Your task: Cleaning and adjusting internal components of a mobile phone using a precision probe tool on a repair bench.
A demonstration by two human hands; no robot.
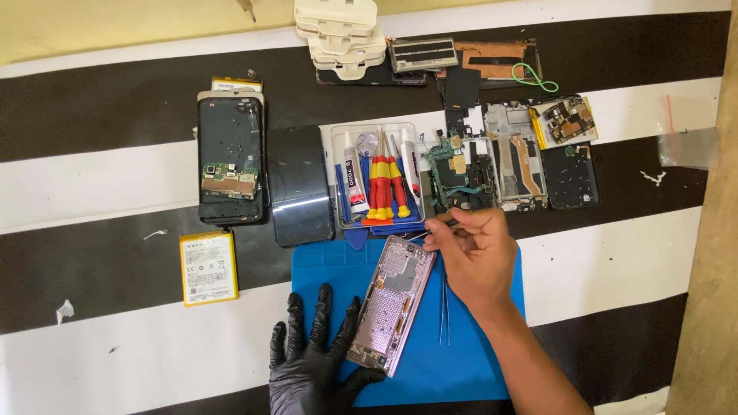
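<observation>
Black-and-white striped surface, blue mat, gloved left hand flat steadying opened phone, right hand pinching a tool

Opened phone on mat, tool tray behind, battery left.

A surface covered in broad black and white stripes carries everything. At its centre lies a blue work mat. At nine o'clock sits a yellow battery, with an opened black phone at ten o'clock and a dark glass panel just beside it. A clear tool tray sits at twelve, white plastic pieces beyond, dismantled phone frames at one o'clock.
</observation>
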